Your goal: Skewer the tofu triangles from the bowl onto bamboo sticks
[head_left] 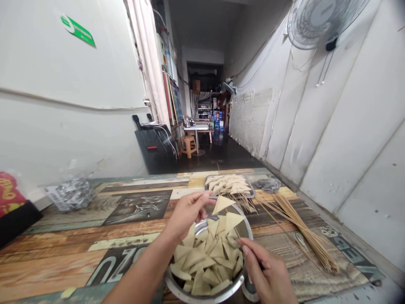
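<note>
A steel bowl [218,299] in front of me is heaped with pale triangular tofu pieces [202,261]. My left hand [191,213] is over its far left rim, fingers bent and closed at the edge of one tofu triangle [223,204]. Exactly how the fingertips grip that piece is partly hidden. My right hand [267,272], at the bowl's right side, pinches a thin wooden skewer [238,233] between thumb and forefinger. The skewer slants up to the left, and another tofu triangle [234,221] appears to be threaded on it, just below the one at my left fingers.
Beyond the bowl, a tray [253,192] bears skewered triangles. A bundle of bare skewers [310,236] lies on the right, near a crumpled grey plastic bag [268,185]. At the left stands a clear bag of silvery packets [74,194] on the wood-patterned table [139,234].
</note>
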`<action>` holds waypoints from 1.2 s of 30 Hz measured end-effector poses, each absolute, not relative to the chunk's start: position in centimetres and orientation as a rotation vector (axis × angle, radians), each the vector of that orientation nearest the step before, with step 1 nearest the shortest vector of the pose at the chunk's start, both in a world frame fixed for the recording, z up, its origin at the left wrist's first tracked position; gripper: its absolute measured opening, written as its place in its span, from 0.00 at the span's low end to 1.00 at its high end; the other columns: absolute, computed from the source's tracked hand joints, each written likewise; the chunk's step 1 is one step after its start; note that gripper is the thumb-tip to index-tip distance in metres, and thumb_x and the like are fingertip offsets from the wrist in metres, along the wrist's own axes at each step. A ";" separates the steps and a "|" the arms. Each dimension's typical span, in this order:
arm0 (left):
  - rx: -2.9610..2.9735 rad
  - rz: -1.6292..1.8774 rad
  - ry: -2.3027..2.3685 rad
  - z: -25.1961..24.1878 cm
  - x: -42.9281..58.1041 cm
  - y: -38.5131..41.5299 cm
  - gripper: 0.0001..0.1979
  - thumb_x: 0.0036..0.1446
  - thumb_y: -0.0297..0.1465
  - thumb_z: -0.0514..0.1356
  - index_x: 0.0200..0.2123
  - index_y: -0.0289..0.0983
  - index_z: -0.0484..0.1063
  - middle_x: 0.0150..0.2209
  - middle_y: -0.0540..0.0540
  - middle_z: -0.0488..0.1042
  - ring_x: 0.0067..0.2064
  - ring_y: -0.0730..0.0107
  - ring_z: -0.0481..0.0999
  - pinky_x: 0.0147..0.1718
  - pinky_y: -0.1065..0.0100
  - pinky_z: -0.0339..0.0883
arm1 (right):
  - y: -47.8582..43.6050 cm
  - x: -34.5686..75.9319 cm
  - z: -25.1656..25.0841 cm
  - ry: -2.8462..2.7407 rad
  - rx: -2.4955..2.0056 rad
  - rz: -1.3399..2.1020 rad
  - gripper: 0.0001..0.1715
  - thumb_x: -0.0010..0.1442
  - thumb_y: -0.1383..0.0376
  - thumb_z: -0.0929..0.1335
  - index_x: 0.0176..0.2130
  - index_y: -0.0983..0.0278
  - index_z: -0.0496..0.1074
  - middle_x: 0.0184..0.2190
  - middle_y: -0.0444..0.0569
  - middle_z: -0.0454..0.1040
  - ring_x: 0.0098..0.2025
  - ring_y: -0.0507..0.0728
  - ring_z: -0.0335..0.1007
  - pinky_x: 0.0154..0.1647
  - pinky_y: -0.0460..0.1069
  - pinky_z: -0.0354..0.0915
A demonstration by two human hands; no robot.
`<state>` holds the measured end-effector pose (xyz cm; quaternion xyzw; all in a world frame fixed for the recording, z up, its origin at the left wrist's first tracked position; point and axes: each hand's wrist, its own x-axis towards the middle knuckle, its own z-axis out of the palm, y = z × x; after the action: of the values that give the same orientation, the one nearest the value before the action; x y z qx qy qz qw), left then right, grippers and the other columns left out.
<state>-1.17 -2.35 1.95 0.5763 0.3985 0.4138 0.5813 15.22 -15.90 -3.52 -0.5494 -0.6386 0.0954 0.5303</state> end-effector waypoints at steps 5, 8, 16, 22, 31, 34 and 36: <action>1.869 0.658 1.069 2.6 -1.4 -2.1 0.17 0.46 0.37 0.60 0.38 0.35 0.75 0.26 0.46 0.76 0.19 0.74 0.67 0.21 0.73 0.59 | -17.0 16.7 -3.0 -1.406 -1.434 0.265 0.15 0.59 0.62 0.62 0.40 0.65 0.74 0.30 0.50 0.79 0.32 0.55 0.76 0.32 0.43 0.70; 2.166 0.413 1.023 2.4 0.0 -2.8 0.15 0.46 0.38 0.58 0.36 0.37 0.76 0.27 0.46 0.76 0.26 0.68 0.72 0.26 0.72 0.60 | -17.4 17.4 -2.9 -1.344 -1.449 0.337 0.15 0.60 0.61 0.62 0.41 0.65 0.73 0.21 0.47 0.75 0.28 0.55 0.75 0.26 0.43 0.69; 2.772 -0.071 1.032 0.4 4.7 -4.8 0.16 0.44 0.40 0.60 0.36 0.40 0.76 0.31 0.42 0.76 0.35 0.61 0.73 0.31 0.69 0.60 | -18.8 19.1 -3.6 -1.284 -1.481 0.400 0.16 0.59 0.60 0.62 0.40 0.65 0.73 0.15 0.42 0.63 0.20 0.53 0.68 0.16 0.42 0.61; 2.855 -0.253 0.984 1.0 5.5 -5.1 0.15 0.42 0.37 0.61 0.35 0.41 0.77 0.30 0.42 0.77 0.33 0.59 0.74 0.26 0.69 0.58 | -19.1 19.8 -4.3 -1.271 -1.469 0.442 0.16 0.59 0.59 0.61 0.41 0.65 0.72 0.17 0.44 0.67 0.19 0.52 0.67 0.16 0.43 0.61; 2.228 0.109 0.935 0.3 3.4 -2.4 0.11 0.45 0.36 0.60 0.29 0.36 0.78 0.23 0.47 0.76 0.25 0.69 0.73 0.25 0.72 0.62 | -19.0 19.4 -4.1 -1.293 -1.487 0.452 0.18 0.60 0.58 0.61 0.41 0.67 0.72 0.15 0.43 0.64 0.19 0.52 0.66 0.17 0.42 0.62; 1.878 0.373 1.030 0.3 1.9 -1.6 0.13 0.42 0.36 0.62 0.30 0.33 0.76 0.21 0.46 0.74 0.24 0.70 0.73 0.25 0.71 0.65 | -18.9 19.0 -4.4 -1.297 -1.473 0.462 0.18 0.59 0.58 0.61 0.40 0.68 0.73 0.15 0.43 0.66 0.19 0.52 0.68 0.18 0.42 0.64; 1.729 0.552 1.007 0.8 1.1 -1.4 0.13 0.41 0.34 0.64 0.32 0.32 0.75 0.22 0.46 0.74 0.24 0.72 0.72 0.27 0.70 0.66 | -18.8 18.5 -4.5 -1.303 -1.452 0.459 0.18 0.59 0.59 0.62 0.40 0.68 0.73 0.14 0.43 0.66 0.18 0.52 0.68 0.18 0.42 0.64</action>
<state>1.06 -1.36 0.75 0.7175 0.4180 0.2289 0.5080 18.48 -18.77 -4.49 -0.6105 -0.5477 0.1928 0.5386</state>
